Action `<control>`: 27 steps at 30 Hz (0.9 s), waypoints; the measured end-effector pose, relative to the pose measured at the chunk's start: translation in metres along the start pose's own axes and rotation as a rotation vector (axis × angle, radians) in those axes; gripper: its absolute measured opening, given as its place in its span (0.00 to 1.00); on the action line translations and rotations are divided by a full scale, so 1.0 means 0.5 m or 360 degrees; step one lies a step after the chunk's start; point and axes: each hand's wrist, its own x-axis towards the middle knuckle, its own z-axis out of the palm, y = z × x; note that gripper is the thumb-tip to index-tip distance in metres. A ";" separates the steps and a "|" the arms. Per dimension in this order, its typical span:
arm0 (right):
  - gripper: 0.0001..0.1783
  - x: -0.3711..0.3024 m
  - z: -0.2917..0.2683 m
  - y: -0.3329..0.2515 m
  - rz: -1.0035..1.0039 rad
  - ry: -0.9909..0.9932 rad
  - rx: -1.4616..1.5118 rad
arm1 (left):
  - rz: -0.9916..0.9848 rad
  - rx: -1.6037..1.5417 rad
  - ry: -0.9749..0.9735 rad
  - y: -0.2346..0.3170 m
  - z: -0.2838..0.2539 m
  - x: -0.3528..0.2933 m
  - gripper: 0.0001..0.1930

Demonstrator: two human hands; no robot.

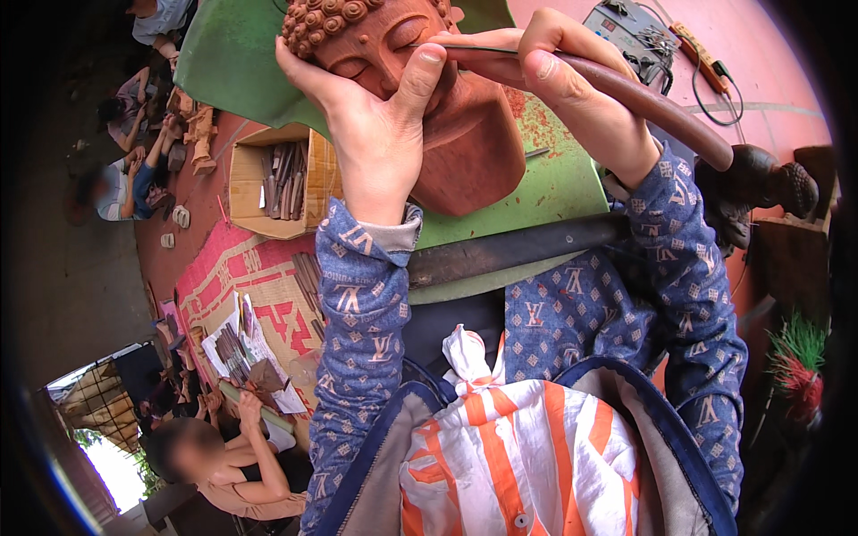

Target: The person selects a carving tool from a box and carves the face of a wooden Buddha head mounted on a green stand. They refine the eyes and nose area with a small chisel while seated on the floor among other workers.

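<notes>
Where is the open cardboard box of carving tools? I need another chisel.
In the head view, the open cardboard box of carving tools sits on the floor at upper left, left of the left hand steadying the reddish-brown carved wooden head.

one carved head [447, 107], one chisel [626, 94], one cardboard box [273, 183], two hands at work.

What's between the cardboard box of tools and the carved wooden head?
In the head view, a strip of green sheet and the left hand lie between the cardboard box and the carved head.
</notes>
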 end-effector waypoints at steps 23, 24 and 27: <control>0.15 0.010 0.017 -0.023 -0.0175 -0.0144 -0.0323 | -0.0078 -0.0121 -0.0014 0.010 0.000 0.000 0.55; 0.16 0.011 0.019 -0.030 -0.0170 -0.0142 -0.0378 | -0.0074 -0.0134 0.0007 0.006 0.001 -0.002 0.55; 0.16 0.012 0.018 -0.041 -0.0147 -0.0137 -0.0483 | -0.0067 -0.0175 0.0045 -0.005 0.002 -0.005 0.55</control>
